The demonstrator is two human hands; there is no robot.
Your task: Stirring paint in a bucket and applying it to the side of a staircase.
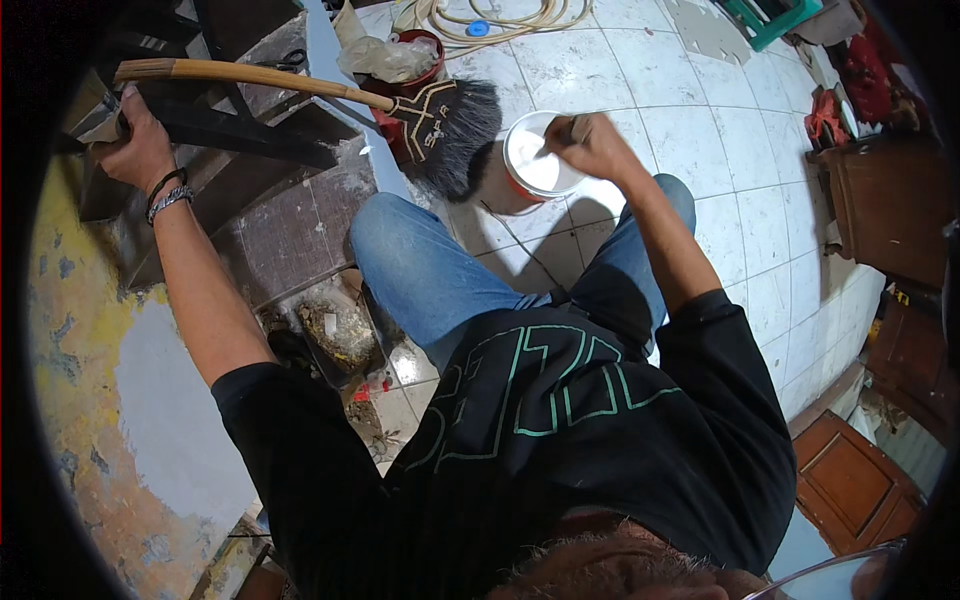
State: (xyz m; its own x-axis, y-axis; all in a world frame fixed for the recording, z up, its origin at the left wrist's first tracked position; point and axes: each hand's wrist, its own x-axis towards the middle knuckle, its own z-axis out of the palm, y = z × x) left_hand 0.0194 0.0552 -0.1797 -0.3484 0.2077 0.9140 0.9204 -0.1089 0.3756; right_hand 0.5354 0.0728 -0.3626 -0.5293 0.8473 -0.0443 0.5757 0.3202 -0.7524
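Note:
My right hand [589, 146] is closed around a small tool, blurred and mostly hidden by the fingers, over the mouth of a round bucket [525, 182]. White paint or a similar white substance [541, 166] lies inside the bucket, which stands on the tiles between my knees. At the far left, my left hand [142, 146] is by a black metal frame [247, 135], its thumb close to the end of a broom's wooden handle [247, 75]; its fingers are partly hidden, and its grip is unclear. The broom's dark bristles [469, 135] are left of the bucket.
Brown stair steps [300, 225] rise at the left, beside a patchy yellow wall [64, 315]. A red pot [431, 67] with plastic bags, a coiled hose [517, 22] and a green plastic stool [780, 22] are farther off. Wooden furniture [892, 210] stands at the right.

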